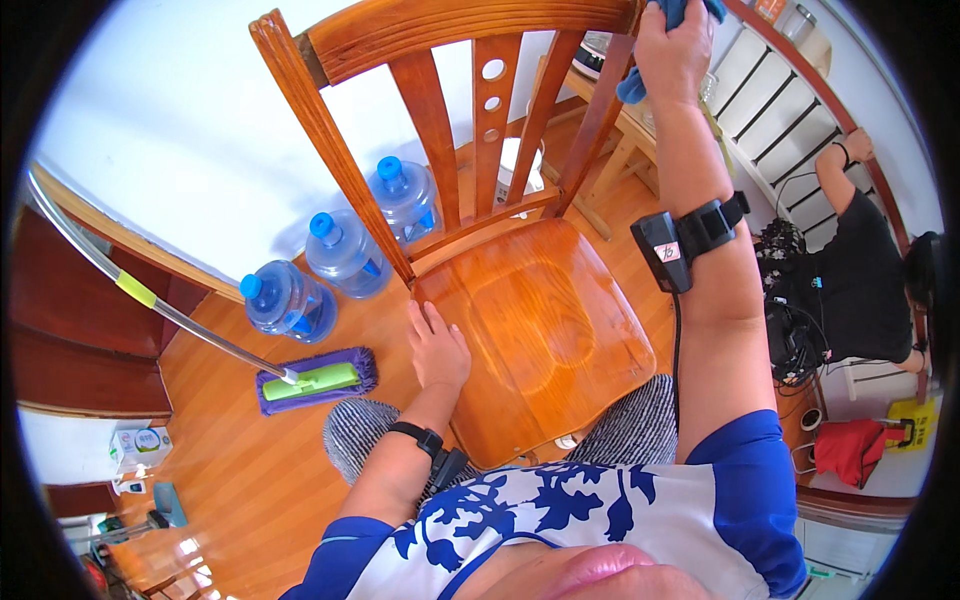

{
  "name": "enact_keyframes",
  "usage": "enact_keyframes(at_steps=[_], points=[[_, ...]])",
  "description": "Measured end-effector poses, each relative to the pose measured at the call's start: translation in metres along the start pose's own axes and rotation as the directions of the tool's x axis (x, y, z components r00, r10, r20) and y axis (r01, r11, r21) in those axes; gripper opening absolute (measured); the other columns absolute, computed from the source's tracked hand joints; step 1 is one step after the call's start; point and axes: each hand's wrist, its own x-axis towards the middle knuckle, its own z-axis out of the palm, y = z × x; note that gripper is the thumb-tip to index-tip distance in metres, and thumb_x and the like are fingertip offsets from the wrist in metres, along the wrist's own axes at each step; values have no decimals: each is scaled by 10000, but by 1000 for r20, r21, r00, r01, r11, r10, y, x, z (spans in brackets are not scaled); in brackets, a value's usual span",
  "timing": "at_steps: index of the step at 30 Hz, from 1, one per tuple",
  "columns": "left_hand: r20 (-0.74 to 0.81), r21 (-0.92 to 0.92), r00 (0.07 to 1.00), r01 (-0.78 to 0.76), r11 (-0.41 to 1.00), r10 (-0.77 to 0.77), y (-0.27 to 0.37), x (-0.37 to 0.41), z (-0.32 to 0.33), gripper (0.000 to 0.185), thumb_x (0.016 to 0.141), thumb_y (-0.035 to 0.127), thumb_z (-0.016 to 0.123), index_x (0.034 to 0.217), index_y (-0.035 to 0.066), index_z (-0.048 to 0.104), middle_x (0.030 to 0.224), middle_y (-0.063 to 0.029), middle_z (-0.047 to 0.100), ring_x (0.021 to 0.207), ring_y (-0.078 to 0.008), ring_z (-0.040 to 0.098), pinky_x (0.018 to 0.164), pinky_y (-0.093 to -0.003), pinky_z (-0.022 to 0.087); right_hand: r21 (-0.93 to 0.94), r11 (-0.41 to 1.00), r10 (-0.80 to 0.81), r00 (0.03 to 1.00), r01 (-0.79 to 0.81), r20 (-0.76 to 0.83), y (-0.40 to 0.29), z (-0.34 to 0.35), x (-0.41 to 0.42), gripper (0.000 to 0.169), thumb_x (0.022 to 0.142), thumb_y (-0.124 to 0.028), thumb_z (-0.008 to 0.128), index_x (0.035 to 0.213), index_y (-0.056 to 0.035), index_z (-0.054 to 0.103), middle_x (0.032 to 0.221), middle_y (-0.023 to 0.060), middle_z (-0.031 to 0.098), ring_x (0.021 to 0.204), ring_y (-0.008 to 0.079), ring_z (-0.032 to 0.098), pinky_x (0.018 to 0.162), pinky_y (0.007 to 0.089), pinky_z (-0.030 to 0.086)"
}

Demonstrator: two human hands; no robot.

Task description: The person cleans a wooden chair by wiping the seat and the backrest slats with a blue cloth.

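Observation:
Before me stands a varnished wooden chair point(540, 330), its slatted back point(472, 26) at the top of the view. My right hand point(677, 56) is shut on a blue cloth point(632, 88) at the upper right corner of the backrest. Part of the cloth hangs below the hand, and the rest shows above it at the picture's rim. My left hand point(440, 351) lies on the left edge of the seat near the back post, fingers extended and slightly apart, holding nothing. Both forearms wear black strapped devices.
Several blue-capped water bottles point(349, 251) line the wall. A flat mop point(315, 382) with a purple pad leans left of the chair. Behind the backrest are a white kettle point(517, 169) and a wooden table point(615, 154). Another person point(847, 277) holds a railing at right.

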Motion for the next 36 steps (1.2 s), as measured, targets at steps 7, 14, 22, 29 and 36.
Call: enact_keyframes(at_steps=[7, 14, 22, 29, 36], points=[[2, -42, 1000, -1, 999, 1, 0, -3, 1, 592, 981, 258, 477, 1480, -16, 312, 1585, -186, 166, 1325, -411, 368, 992, -448, 499, -178, 979, 120, 984, -96, 131, 15, 29, -8, 493, 865, -139, 603, 1326, -3, 492, 1264, 285, 545, 1162, 453, 531, 1000, 476, 433], [-11, -84, 1000, 14, 996, -15, 1, -3, -3, 606, 952, 227, 507, 1470, -24, 317, 1581, -201, 180, 1291, -416, 407, 1010, -464, 468, 164, 974, -176, 980, 159, 93, -57, 20, -56, 126, 851, -98, 600, 947, -32, 555, 878, 152, 556, 823, 337, 563, 754, 425, 468], [-1, -33, 1000, -8, 999, 8, -1, -3, 0, 617, 976, 267, 486, 1484, -31, 301, 1589, -196, 148, 1307, -395, 382, 993, -432, 499, 241, 897, -441, 798, 371, 411, -113, 7, -147, 478, 763, 1, 674, 1231, -35, 586, 1317, 259, 466, 1174, 502, 425, 1042, 556, 347], [-21, -34, 1000, -10, 999, 9, -1, -2, 4, 638, 958, 260, 516, 1480, -37, 302, 1581, -210, 176, 1285, -399, 406, 958, -437, 520, 370, 846, -534, 595, 385, 601, -108, -11, -220, 376, 837, -36, 543, 1199, -93, 631, 1323, 214, 470, 1195, 450, 443, 1004, 561, 382], [-8, -68, 1000, -4, 998, 4, 1, 0, -2, 645, 941, 248, 548, 1470, -38, 314, 1582, -213, 179, 1262, -411, 428, 933, -453, 529, 345, 885, -437, 299, 313, 848, -66, -63, -306, 459, 830, -30, 570, 1280, -124, 572, 1363, 198, 462, 1231, 428, 454, 1044, 501, 410]])
